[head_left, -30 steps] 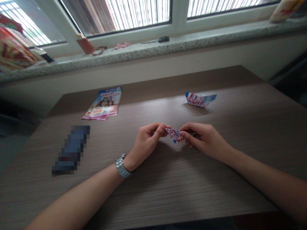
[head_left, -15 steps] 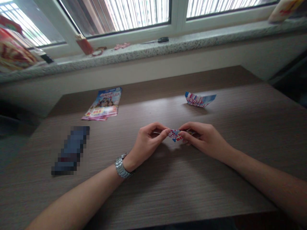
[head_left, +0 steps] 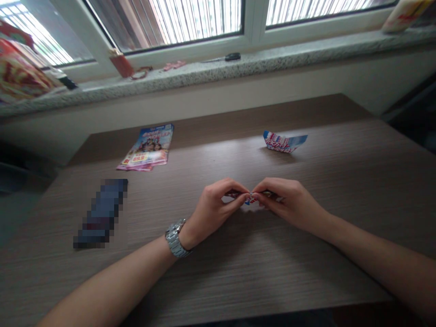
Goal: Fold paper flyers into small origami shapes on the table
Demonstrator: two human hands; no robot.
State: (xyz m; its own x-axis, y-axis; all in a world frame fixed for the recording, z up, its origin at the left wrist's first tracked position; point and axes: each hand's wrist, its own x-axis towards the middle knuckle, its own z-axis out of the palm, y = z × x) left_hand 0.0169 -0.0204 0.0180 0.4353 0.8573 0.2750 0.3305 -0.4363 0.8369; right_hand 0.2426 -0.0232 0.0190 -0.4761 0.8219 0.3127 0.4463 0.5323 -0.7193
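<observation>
Between my two hands is a small folded paper (head_left: 247,202), printed in blue, red and white and mostly covered by my fingers. My left hand (head_left: 221,204), with a metal watch (head_left: 177,237) at its wrist, pinches the paper between thumb and forefinger. From the other side my right hand (head_left: 284,197) pinches it as well, and the fingertips of both hands nearly meet over its top edge. Beyond my right hand a folded paper boat (head_left: 284,142) in blue and white stands on the table.
A stack of printed flyers (head_left: 148,147) lies at the table's back left. Nearer on the left is a dark pixelated flat object (head_left: 102,213). Behind the brown table (head_left: 211,281), a stone windowsill (head_left: 190,77) holds a red item (head_left: 121,64) and a dark-handled tool (head_left: 232,56).
My left hand has shifted right and slightly down, bringing its fingertips close to those of my right hand. Less of the folded paper shows now. The paper boat and flyers stay put.
</observation>
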